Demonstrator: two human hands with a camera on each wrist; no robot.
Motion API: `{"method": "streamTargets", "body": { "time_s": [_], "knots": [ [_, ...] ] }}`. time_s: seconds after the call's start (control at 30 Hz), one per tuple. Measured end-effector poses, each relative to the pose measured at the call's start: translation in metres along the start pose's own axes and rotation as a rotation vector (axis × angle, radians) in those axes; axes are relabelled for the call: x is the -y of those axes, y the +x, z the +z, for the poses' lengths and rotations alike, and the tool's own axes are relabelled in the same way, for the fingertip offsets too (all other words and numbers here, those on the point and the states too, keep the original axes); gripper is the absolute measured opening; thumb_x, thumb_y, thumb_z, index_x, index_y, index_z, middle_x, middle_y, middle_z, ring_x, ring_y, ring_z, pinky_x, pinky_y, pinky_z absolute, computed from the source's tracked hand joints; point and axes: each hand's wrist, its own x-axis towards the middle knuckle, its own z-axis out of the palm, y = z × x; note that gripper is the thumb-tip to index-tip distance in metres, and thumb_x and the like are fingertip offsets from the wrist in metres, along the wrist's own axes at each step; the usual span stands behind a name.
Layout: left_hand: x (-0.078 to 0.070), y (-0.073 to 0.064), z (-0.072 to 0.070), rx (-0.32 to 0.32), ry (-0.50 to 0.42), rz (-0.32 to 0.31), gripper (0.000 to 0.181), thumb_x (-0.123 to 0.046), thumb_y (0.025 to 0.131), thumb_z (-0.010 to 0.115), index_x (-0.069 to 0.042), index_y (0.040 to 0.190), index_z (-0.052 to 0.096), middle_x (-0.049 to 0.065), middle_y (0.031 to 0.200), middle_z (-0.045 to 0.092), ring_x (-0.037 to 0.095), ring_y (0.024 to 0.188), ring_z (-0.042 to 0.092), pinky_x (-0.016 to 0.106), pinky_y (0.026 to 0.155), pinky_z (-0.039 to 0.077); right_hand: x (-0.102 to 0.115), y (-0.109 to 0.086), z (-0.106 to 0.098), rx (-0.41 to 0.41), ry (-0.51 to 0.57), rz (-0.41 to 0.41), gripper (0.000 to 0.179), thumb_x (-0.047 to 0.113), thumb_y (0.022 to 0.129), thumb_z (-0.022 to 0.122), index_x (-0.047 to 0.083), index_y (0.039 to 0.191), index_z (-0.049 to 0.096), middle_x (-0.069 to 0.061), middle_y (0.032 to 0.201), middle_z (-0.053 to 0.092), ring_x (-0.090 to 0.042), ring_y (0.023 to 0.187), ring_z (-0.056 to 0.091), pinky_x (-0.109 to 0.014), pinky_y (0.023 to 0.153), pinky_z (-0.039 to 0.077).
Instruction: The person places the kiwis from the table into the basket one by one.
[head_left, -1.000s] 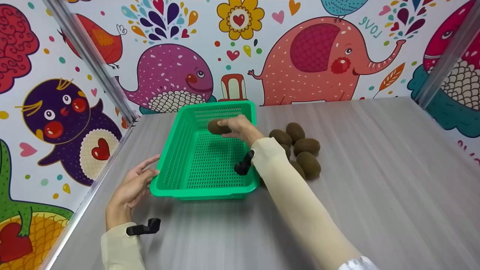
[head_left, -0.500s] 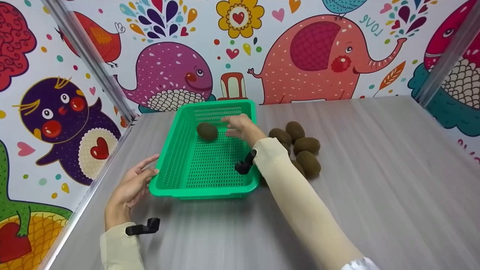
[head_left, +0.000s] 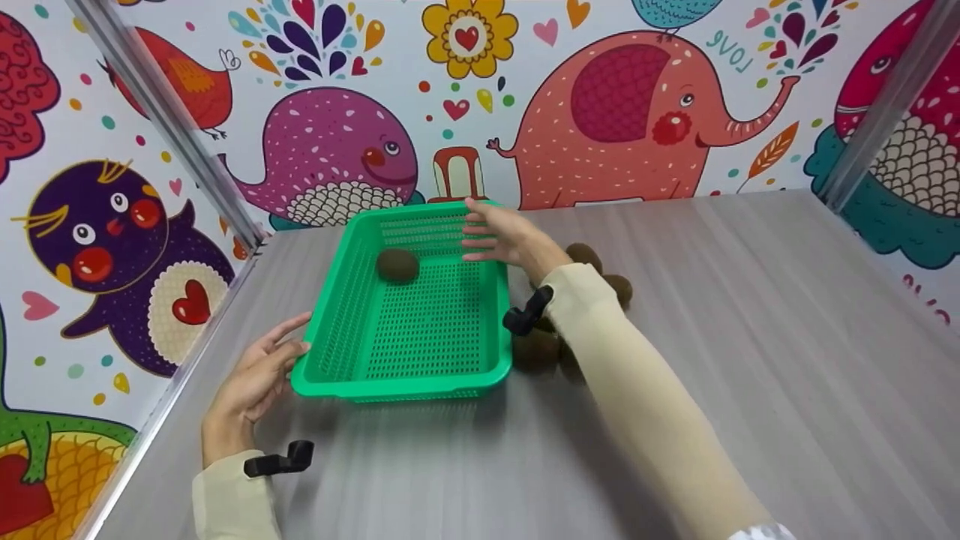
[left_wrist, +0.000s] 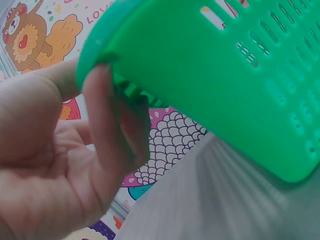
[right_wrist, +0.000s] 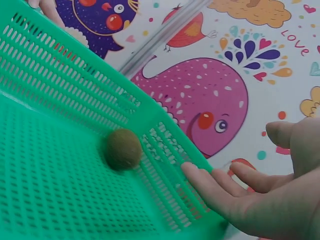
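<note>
A green perforated plastic basket [head_left: 405, 389] stands on the table, with one brown kiwi [head_left: 397, 265] lying inside toward its far left. The same kiwi [right_wrist: 123, 149] sits near a corner of the basket in the right wrist view. My left hand [head_left: 251, 382] holds the basket's left rim near the front corner; in the left wrist view its fingers [left_wrist: 105, 120] curl at the rim's edge. My right hand [head_left: 514, 238] is above the basket's right rim, fingers spread, holding nothing. Several more kiwis [head_left: 536, 351] lie on the table right of the basket, partly hidden by the right arm.
The grey table [head_left: 750, 337] extends to the right of the kiwis. Printed panels [head_left: 615, 112] rise behind it and on the left side, joined by a metal corner post [head_left: 180, 135]. Black camera mounts [head_left: 279, 459] sit on both wrists.
My right hand let go of the kiwi, which dropped into the basket and rolled a little left. That hand then drew back to the right, its fingers spreading. The left hand stays at the rim.
</note>
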Motion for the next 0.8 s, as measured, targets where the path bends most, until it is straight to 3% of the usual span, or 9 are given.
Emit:
{"method": "streamTargets", "body": {
  "time_s": [0.23, 0.47, 0.8],
  "knots": [
    [0.000, -0.001, 0.000, -0.010, -0.001, -0.013, 0.058, -0.009, 0.104, 0.047, -0.009, 0.156, 0.024, -0.006, 0.097, 0.072, 0.009, 0.079, 0.072, 0.027, 0.074, 0.062, 0.007, -0.014, -0.025, -0.023, -0.110, -0.092, 0.060, 0.044, 0.103, 0.050, 0.004, 0.147, 0.045, -0.013, 0.148, 0.052, -0.027, 0.129, 0.058, -0.042, 0.104, 0.053],
    [-0.001, 0.001, -0.001, 0.003, -0.016, -0.001, 0.057, -0.008, 0.104, 0.047, -0.009, 0.156, 0.024, -0.005, 0.097, 0.072, 0.009, 0.079, 0.072, 0.029, 0.073, 0.063, 0.011, -0.026, -0.051, -0.049, -0.275, -0.180, 0.052, 0.040, 0.103, 0.052, 0.006, 0.142, 0.052, -0.015, 0.144, 0.057, -0.030, 0.129, 0.059, -0.043, 0.107, 0.052],
    [0.000, 0.000, -0.001, 0.003, -0.015, -0.002, 0.055, -0.008, 0.104, 0.046, -0.010, 0.155, 0.025, -0.005, 0.093, 0.073, 0.009, 0.078, 0.073, 0.029, 0.071, 0.063, 0.014, -0.044, -0.095, -0.109, -0.437, -0.222, 0.047, 0.039, 0.102, 0.056, 0.008, 0.137, 0.056, -0.012, 0.138, 0.061, -0.028, 0.125, 0.061, -0.042, 0.105, 0.053]
  ]
}}
